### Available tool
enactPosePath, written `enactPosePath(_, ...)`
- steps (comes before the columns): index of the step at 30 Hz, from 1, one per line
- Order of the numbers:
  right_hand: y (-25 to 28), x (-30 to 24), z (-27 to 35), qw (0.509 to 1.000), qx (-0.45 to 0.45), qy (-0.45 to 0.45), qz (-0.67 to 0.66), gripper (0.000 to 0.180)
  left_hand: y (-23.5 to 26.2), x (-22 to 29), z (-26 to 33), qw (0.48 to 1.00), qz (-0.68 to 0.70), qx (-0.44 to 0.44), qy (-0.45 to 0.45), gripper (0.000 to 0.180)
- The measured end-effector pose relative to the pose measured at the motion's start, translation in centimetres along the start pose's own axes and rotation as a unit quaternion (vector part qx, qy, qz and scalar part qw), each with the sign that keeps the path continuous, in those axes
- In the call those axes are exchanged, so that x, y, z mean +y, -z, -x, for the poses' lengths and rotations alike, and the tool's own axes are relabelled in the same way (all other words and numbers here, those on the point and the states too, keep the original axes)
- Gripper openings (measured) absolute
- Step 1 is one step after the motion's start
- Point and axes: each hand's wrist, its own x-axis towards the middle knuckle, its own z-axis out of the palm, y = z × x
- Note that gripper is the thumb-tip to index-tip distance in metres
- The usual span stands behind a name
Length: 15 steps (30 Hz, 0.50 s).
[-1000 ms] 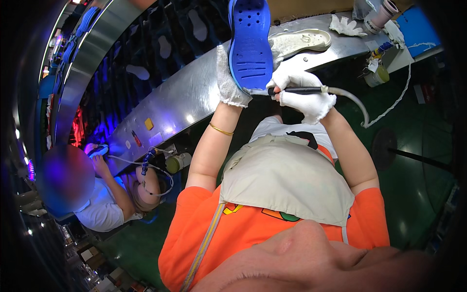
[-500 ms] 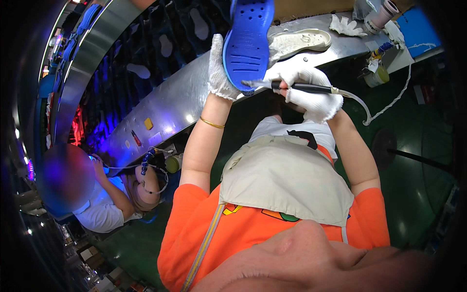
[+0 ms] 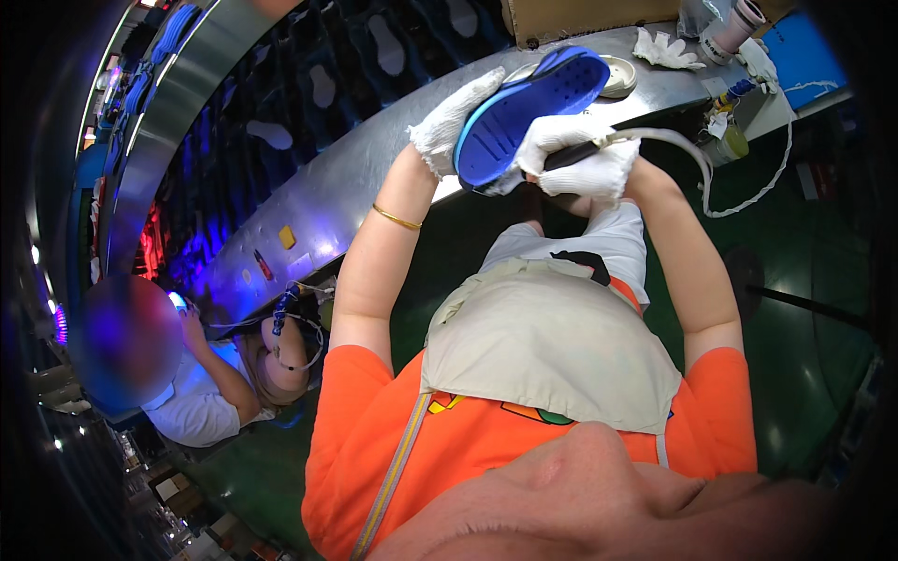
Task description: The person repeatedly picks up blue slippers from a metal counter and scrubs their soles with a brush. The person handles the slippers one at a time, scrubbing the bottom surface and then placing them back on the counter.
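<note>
A blue clog [image 3: 493,136] with a lighter blue rim is tilted above the metal bench, heel toward me. My left hand [image 3: 456,120], in a white knit glove, grips it along its left side; the fingers are partly hidden behind it. In my gloved right hand [image 3: 594,170] is a black-handled brush [image 3: 572,153] fed by a pale hose [image 3: 681,140]. The brush's pale tip is at the clog's heel edge, low on the right. Whether the tip touches is hard to tell. Behind the blue clog lies a cream clog [image 3: 618,79], mostly hidden.
The metal bench [image 3: 323,206] runs beside a dark conveyor [image 3: 351,79] carrying insole-shaped pieces. A white glove [image 3: 666,50], a pinkish tumbler [image 3: 732,33] and a pot [image 3: 728,147] are at right. A cardboard box [image 3: 589,19] stands behind. Another person [image 3: 201,393] sits at left.
The blue clog has turned, its toe swinging right and its inner side tipping into view. My left hand has rotated with it. My right hand has moved slightly left and down, along the heel.
</note>
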Motion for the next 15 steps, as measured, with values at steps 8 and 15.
enactPosePath(8, 0.8, 0.5, -0.6, 0.999, 0.011, 0.021, 0.035, 0.014, -1.3, 0.5, 0.4, 0.998, -0.03, -0.003, 0.057, 0.042)
enactPosePath(15, 3.1, -0.1, 0.4, 0.999, -0.013, 0.017, -0.036, 0.012, 0.5, 0.2, -0.1, 0.995, -0.085, 0.001, 0.06, 0.048)
